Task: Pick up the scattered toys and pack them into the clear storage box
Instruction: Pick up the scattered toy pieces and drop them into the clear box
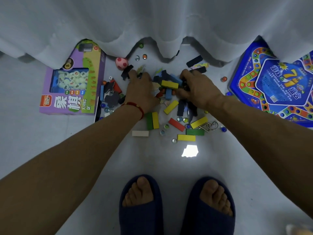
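Both hands are down in the pile of toys (171, 99) on the pale floor (84, 150), right at the foot of the white curtain (152, 22). The left hand (141, 92), red string bracelet (135, 106) at the wrist, lies palm down with fingers spread loosely over dark foam pieces. The right hand (196, 89) curls inward against the heap, fingers bent around something dark, though exactly what it grips is hard to make out from above. Between the two hands sits a yellow block (169, 84) on top of a blue block (168, 94).

Nearer the feet, loose pieces: a green-and-yellow pair of blocks (152, 120) side by side, a red block (176, 124), a white block (140, 133), more yellow and green ones, glass marbles (180, 119) scattered among them, and a metal wire puzzle (209, 127).

Left of the pile lies a purple Xiangqi box (71, 85), its top edge tucked under the curtain. A pink ball (121, 63) rests just beside it. On the right, a blue game board (274, 85) is cut off by the frame edge and partly covered by the curtain. At the bottom, two feet in dark slippers (140, 217).
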### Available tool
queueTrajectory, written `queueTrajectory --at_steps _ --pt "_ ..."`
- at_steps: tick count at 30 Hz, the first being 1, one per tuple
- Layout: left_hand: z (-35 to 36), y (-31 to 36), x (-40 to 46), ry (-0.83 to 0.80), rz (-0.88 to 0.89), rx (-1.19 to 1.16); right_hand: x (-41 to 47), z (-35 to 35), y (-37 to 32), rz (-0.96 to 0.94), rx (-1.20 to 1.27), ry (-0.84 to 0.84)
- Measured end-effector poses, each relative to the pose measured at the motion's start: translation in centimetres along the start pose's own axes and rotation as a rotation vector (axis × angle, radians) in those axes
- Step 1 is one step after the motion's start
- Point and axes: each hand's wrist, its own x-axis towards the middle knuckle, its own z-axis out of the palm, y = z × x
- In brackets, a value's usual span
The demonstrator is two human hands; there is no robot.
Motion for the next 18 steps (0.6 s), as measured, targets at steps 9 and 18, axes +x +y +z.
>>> queueTrajectory --at_steps 9,18 --pt "-1.4 0.4 -1.3 0.083 -0.035 -0.179 -1.4 -1.8 0.6 0.263 0.472 0.199" --pt "-6.1 4.9 -4.4 0.238 -0.417 -0.918 -7.5 -9.6 -2.0 0.743 1.633 0.081"
